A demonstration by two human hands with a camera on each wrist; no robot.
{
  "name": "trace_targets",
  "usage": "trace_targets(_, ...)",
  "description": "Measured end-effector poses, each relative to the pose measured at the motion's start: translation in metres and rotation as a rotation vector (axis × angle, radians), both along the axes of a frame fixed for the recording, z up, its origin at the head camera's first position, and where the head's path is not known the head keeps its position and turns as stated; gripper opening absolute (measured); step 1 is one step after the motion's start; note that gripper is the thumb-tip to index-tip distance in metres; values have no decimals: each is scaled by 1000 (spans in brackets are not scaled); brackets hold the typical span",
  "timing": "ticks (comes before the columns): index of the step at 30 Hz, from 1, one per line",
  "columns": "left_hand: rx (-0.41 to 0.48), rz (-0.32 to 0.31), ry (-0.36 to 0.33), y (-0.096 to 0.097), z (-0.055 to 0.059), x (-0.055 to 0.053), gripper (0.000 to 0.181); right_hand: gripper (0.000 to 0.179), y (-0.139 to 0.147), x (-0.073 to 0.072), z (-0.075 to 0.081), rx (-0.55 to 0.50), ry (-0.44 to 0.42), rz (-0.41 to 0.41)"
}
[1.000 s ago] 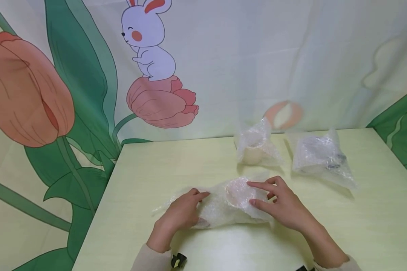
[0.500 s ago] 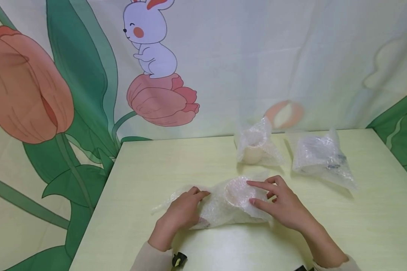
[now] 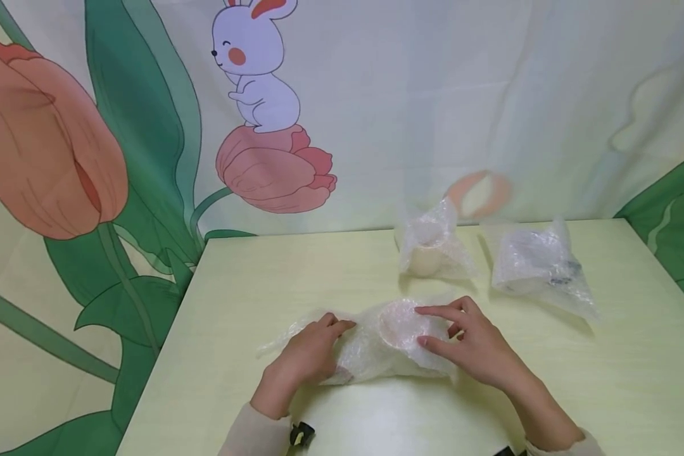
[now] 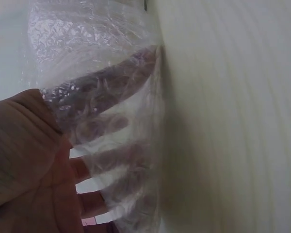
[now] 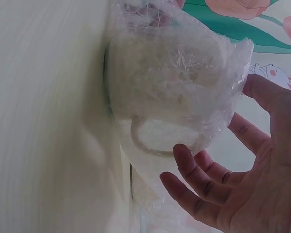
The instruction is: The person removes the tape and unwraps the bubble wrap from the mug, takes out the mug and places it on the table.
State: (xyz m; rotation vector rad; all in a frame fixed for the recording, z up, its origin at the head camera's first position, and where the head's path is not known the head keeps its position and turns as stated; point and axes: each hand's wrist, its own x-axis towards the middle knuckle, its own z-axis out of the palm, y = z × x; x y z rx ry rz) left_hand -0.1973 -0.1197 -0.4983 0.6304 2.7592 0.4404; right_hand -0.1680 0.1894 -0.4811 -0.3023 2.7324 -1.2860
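Nearest: loose bubble wrap (image 4: 94, 36) touched by left hand (image 3: 309, 353), fingers extended; wrapped mug (image 5: 160, 82) on table (image 3: 239, 272) touched by right hand (image 3: 479, 347), fingers spread. Mug judged rigid, breakable, wrap soft, slippery; body best cupped, loose wrap avoided. Beyond: small parcel (image 3: 433, 247), larger parcel (image 3: 536, 263).

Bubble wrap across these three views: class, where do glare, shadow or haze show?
Head view: small glints on the bubble wrap, a bright patch on the table on its near side. Left wrist view: sharp white glints, left hand dim, hazy where wrap covers it. Right wrist view: broad soft shadow on the table beside the wrapped cup.
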Motion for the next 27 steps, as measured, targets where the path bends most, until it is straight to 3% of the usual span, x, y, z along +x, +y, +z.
trace_targets(12, 10, -21, -13, -10, 3, 6, 77, 46, -2, 10, 4, -44, -68, 58)
trace_targets(18, 83, -44, -96, -21, 9, 3, 67, 46, -3, 12, 8, -39, -66, 64)
trace_targets(22, 141, -21, -126, -30, 28, 6, 46, 46, -5, 12, 12, 7, -56, 38)
trace_targets(25, 165, 17, -64, -31, 51, 13, 24, 46, -7, 13, 13, 43, -37, 15)
trace_targets(27, 181, 29, 23, -26, 64, 19, 24, 47, -8, 14, 14, 72, -4, 9)
